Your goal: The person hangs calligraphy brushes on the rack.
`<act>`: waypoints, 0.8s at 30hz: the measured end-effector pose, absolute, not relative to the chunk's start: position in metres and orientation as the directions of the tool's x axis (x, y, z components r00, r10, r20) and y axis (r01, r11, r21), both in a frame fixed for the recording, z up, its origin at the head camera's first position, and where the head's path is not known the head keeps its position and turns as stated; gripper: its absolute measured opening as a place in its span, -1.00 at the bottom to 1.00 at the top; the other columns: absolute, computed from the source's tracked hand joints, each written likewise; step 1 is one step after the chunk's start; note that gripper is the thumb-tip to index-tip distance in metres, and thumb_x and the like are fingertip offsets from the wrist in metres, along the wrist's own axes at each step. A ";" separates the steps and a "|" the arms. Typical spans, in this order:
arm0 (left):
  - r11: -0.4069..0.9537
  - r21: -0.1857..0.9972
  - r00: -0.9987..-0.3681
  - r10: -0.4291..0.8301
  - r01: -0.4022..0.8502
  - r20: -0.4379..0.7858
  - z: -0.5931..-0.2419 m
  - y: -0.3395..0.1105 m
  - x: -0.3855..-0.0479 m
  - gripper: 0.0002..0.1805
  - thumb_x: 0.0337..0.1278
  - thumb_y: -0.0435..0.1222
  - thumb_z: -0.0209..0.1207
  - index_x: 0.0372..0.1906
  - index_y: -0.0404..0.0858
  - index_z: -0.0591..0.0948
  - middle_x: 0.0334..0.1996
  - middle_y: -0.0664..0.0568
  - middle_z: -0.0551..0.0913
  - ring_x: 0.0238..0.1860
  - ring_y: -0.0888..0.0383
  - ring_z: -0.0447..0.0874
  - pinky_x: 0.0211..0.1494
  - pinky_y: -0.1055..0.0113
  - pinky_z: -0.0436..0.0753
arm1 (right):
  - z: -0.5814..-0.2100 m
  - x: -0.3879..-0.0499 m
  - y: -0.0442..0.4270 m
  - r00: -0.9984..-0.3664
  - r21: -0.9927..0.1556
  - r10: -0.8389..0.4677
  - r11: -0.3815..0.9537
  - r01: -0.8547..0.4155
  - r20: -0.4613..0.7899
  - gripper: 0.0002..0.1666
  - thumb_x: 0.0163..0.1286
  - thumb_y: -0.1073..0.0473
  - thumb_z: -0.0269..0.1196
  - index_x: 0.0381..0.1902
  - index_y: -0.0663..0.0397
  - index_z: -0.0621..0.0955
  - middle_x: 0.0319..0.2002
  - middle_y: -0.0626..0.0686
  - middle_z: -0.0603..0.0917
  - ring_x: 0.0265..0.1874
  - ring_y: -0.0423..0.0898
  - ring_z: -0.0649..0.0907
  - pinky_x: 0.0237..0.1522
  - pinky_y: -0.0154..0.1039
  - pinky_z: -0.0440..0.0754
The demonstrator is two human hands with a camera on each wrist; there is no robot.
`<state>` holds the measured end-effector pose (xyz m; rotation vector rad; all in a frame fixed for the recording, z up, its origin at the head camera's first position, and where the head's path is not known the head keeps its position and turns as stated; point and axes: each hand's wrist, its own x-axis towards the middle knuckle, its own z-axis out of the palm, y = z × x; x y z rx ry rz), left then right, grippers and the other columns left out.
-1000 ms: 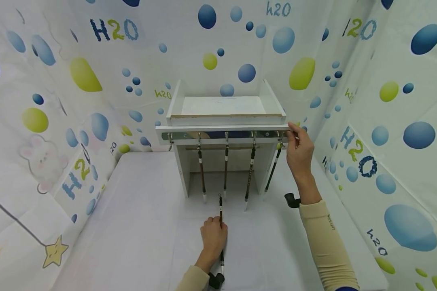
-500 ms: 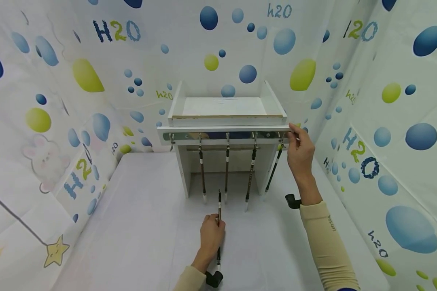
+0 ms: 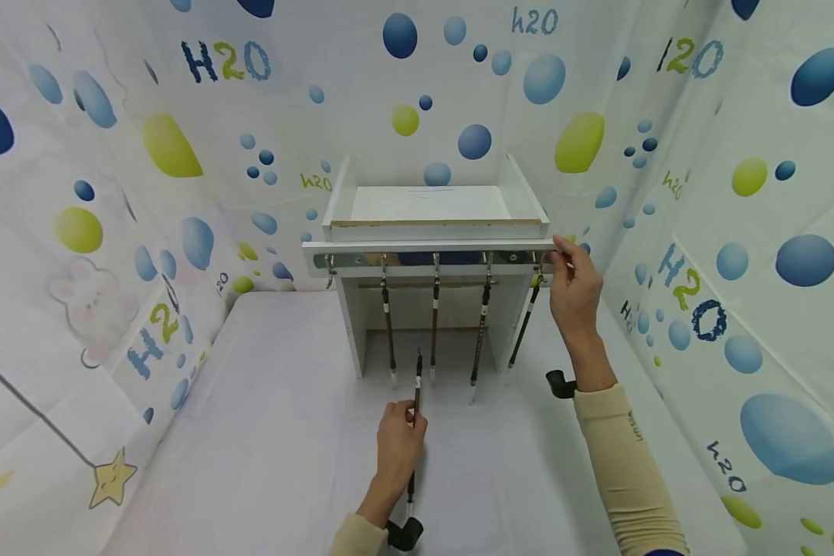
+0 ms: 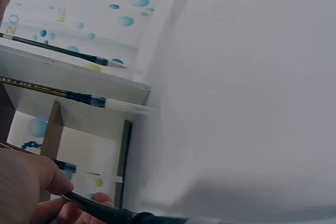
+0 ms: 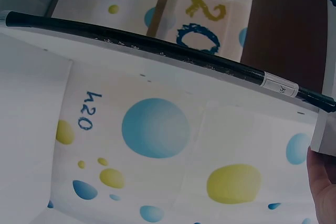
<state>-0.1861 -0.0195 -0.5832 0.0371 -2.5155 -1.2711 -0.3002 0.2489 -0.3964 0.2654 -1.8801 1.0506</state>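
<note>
My left hand (image 3: pixel 399 442) pinches the handle of a calligraphy brush (image 3: pixel 418 380) in front of a white shelf (image 3: pixel 436 232). The brush's loop end points toward the shelf and its pale bristles toward me. In the left wrist view, the thumb and fingers (image 4: pixel 52 179) close round the dark brush (image 4: pixel 107 212); its bristle end runs along the bottom edge. My right hand (image 3: pixel 575 300) grips the right end of the shelf's front board, thumb and fingertips at the corner. Several similar brushes (image 3: pixel 435 328) hang bristles down from the hooks. The leftmost hook (image 3: pixel 330 270) bears no brush.
The shelf stands on a white-covered table (image 3: pixel 271 432) near the back wall (image 3: pixel 361 100), which is printed with blue and green dots. The rightmost hanging brush (image 3: pixel 524 328) is close beside my right hand. A dark strap-mounted wrist camera (image 3: pixel 560 384) sits on my right wrist.
My left hand has moved forward toward the shelf and slightly left, carrying the brush. The right hand keeps its grip on the board, and the hanging brushes stay as they were.
</note>
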 end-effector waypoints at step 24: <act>0.543 0.803 -0.912 -0.154 0.244 0.381 -0.503 -0.033 -0.179 -0.72 0.23 -0.40 0.21 0.04 -0.31 0.66 -0.30 -0.08 0.76 -0.54 0.31 0.61 -0.52 0.49 0.53 | -0.396 -0.299 0.249 -0.543 -0.560 0.239 0.607 -0.564 0.805 -0.63 0.54 0.23 0.11 0.21 0.25 0.59 0.06 0.27 0.69 -0.03 0.12 0.71 -0.08 -0.65 0.46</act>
